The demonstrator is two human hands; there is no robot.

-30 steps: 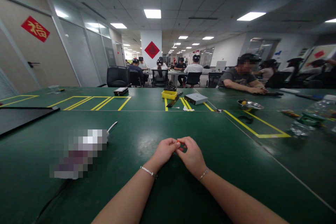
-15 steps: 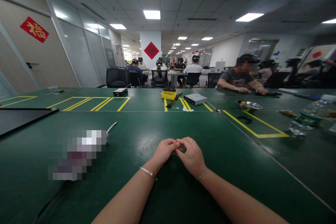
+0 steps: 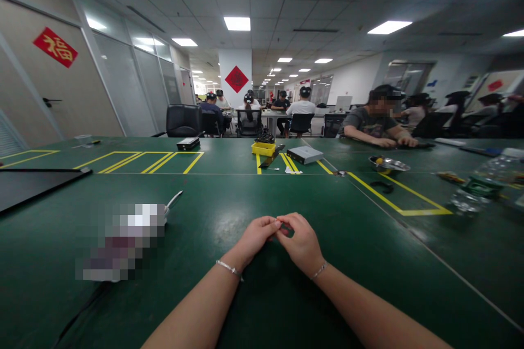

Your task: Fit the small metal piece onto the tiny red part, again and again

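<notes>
My left hand [image 3: 256,237] and my right hand [image 3: 301,242] rest together on the green table [image 3: 229,294], fingertips touching. Both are curled in a pinch around something tiny between them, too small to name here; earlier frames show a bit of red-orange there. Each wrist wears a thin bracelet. A blurred-out object [image 3: 120,240] lies to the left of my left hand, with a white piece [image 3: 174,199] sticking out of its far end.
A black flat panel [image 3: 33,182] lies at far left. Across the table stand a yellow tray [image 3: 264,147], a grey box [image 3: 305,154], a metal bowl [image 3: 388,163] and a plastic bottle [image 3: 483,182]. A person [image 3: 374,120] sits at the far right; others sit behind.
The red-orange speck seen between my fingertips earlier is now hidden. My hands have barely shifted.
</notes>
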